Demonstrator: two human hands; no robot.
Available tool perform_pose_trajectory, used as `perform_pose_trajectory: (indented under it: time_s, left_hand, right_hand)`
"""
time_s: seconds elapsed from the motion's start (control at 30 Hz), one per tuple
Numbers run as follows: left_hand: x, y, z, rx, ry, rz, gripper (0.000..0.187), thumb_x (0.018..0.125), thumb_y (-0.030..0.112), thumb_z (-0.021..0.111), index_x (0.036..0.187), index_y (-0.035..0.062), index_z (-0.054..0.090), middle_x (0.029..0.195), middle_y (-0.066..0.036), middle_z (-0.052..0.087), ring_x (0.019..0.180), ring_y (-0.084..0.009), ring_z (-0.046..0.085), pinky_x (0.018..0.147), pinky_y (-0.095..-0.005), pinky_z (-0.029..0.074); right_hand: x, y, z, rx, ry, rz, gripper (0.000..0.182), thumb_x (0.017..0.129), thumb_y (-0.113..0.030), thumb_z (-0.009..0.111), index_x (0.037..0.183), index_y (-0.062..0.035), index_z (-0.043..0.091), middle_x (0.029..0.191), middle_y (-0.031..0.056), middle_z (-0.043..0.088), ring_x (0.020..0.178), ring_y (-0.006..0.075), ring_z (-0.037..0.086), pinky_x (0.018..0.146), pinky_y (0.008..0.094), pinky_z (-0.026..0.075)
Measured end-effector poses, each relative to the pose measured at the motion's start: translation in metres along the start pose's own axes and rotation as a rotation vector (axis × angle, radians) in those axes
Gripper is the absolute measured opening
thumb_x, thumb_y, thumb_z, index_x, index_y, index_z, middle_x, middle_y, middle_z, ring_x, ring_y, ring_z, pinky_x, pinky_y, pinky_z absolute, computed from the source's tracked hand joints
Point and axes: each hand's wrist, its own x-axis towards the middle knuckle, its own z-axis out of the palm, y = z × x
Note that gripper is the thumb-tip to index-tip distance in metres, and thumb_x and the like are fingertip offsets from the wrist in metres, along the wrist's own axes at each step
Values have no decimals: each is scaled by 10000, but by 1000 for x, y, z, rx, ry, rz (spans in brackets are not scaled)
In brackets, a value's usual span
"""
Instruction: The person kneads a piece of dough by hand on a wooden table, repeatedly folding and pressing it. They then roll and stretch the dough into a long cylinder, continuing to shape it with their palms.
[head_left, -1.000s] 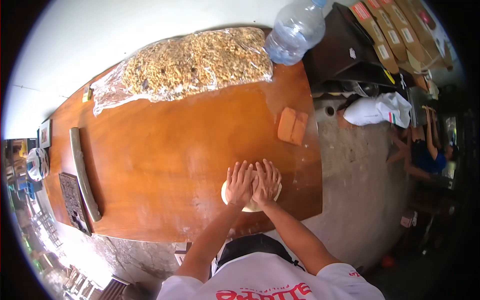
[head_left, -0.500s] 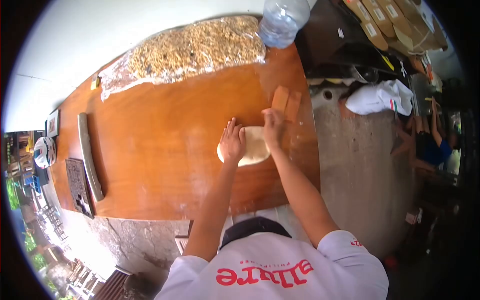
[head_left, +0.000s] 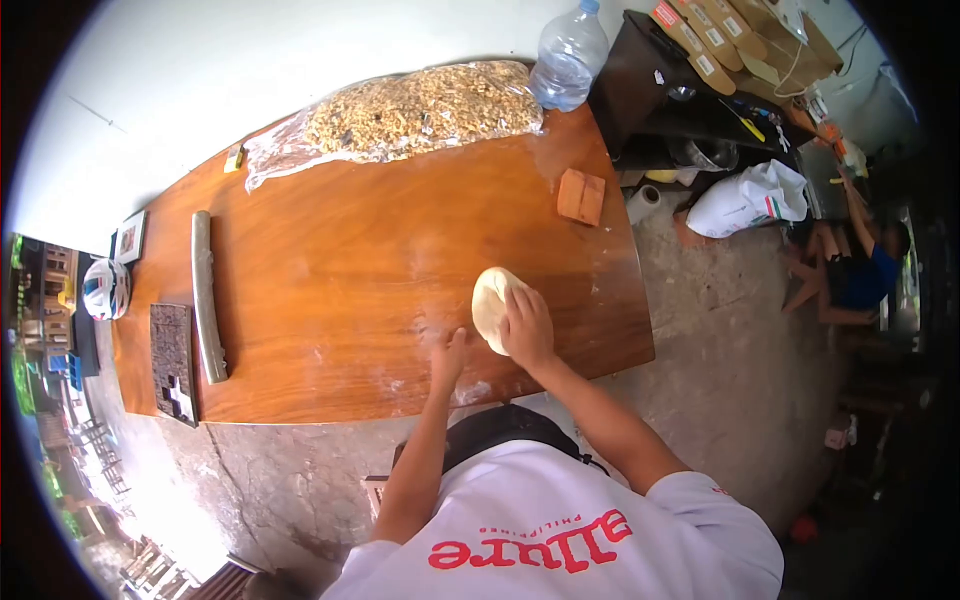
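Observation:
A pale, flattened round of dough is on the brown wooden table. My right hand grips its right side, with bent fingers on top and the thumb hidden. To the left of the dough, near the table's front edge, my left hand is held low with its fingers curled in. Whether anything is in it cannot be seen. White floury smudges mark the wood around both hands.
Reddish blocks lie at the right. Along the back are a clear bag of yellowish flakes and a water jug. A long grey bar and a dark carved panel lie left. Another person is far right.
Both hands have moved toward the table's front edge. My left hand has left the dough and curled up. The dough has shifted nearer to me and looks narrower, and the view has turned.

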Motion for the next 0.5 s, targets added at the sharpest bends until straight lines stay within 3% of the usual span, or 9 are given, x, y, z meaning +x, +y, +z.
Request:
perform_pose_trajectory:
  time_s: [0.07,0.13,0.2,0.27,0.3,0.37,0.4,0.47,0.5]
  left_hand:
    - [17,-19,-23,74,33,67,377,976,323,558,1112,-9,674,934,-203,701,892,-290,682,821,-397,508]
    - [17,-30,-30,154,67,104,366,980,312,555,1112,-8,673,940,-205,703,893,-297,683,816,-398,508]
    - [35,8,-24,189,38,68,375,981,333,560,1023,-18,684,888,-183,681,801,-242,671,748,-390,508]
    - [58,41,-7,258,43,119,408,984,372,545,1042,-9,677,951,-213,696,903,-337,694,788,-438,506]
    - [73,56,5,295,60,149,417,990,381,531,1061,-5,673,981,-226,696,946,-373,680,809,-461,500]
    - [94,74,24,316,9,217,448,1017,395,485,1147,1,653,1092,-254,674,1027,-432,642,866,-493,491]
    - [100,81,30,291,-50,274,473,1037,400,453,1215,1,637,1174,-269,651,1064,-455,617,902,-502,489]
    - [94,81,46,264,-42,257,483,1046,392,431,1285,7,598,1270,-271,601,1137,-454,586,956,-494,473]
    - [89,80,51,240,-40,255,502,1055,385,409,1355,12,560,1366,-273,551,1210,-454,555,1011,-486,458]
  right_hand:
    - [-1,-4,-7,-181,-14,-100,414,899,-260,613,1181,40,655,1361,207,568,1263,372,521,1058,471,418]
    - [32,10,-12,-153,-518,-101,449,898,-344,603,1137,25,694,1272,204,644,1210,341,596,974,468,486]
    - [126,38,-22,-62,-1116,237,379,878,-343,633,1066,-32,742,1041,182,725,994,326,692,828,453,549]
    - [165,96,3,471,-989,621,317,917,-337,598,978,-74,765,864,173,732,799,347,704,706,459,563]
    - [170,105,22,465,-990,622,317,917,-337,598,978,-74,765,864,173,732,799,347,704,706,459,563]
    - [154,106,65,0,-43,327,299,957,-323,562,1010,-95,749,1000,190,732,942,344,700,788,451,558]
    - [137,89,80,-2,-158,308,318,980,-300,539,1145,-90,711,1197,212,688,1168,356,633,946,463,511]
    - [90,47,90,-169,39,164,388,986,-291,530,1289,-75,641,1340,233,604,1296,387,532,1080,460,421]
    - [75,39,77,-106,-107,151,415,1001,-286,503,1329,-56,607,1387,242,562,1321,404,502,1106,465,395]
